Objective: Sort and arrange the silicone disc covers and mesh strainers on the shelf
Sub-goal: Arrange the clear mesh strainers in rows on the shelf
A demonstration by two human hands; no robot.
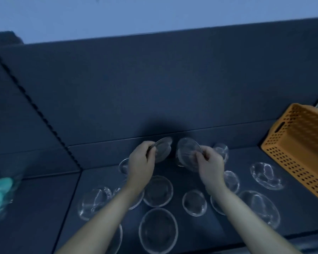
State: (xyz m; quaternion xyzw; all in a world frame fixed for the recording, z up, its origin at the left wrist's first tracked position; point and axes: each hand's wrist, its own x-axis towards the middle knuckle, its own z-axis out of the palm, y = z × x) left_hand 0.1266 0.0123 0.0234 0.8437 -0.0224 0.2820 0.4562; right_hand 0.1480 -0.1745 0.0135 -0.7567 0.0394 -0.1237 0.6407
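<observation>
1. Two clear silicone disc covers are held up off the shelf (pixel 173 171) at its far middle: the left-held disc (pixel 162 149) and the right-held disc (pixel 188 153). Both are tilted on edge with their faces turned toward each other, close but seemingly apart. I judge they are held this way to match sizes before pairing or stacking.
2. The left hand (pixel 141 160) has its grip closed on the near-left rim of its disc, fingers curled. The right hand (pixel 209 162) pinches the near-right rim of its disc in the same way.
3. Both forearms reach in from the near edge and converge toward the far wall, wrists bent slightly inward.
4. Loose discs (pixel 158 191) lie flat and scattered under and beside the arms, probably unsorted. I cannot pick out any mesh strainer.
5. An orange perforated basket (pixel 301 143) stands at the far right. A blurred teal thing (pixel 0 187) lies at the left.
</observation>
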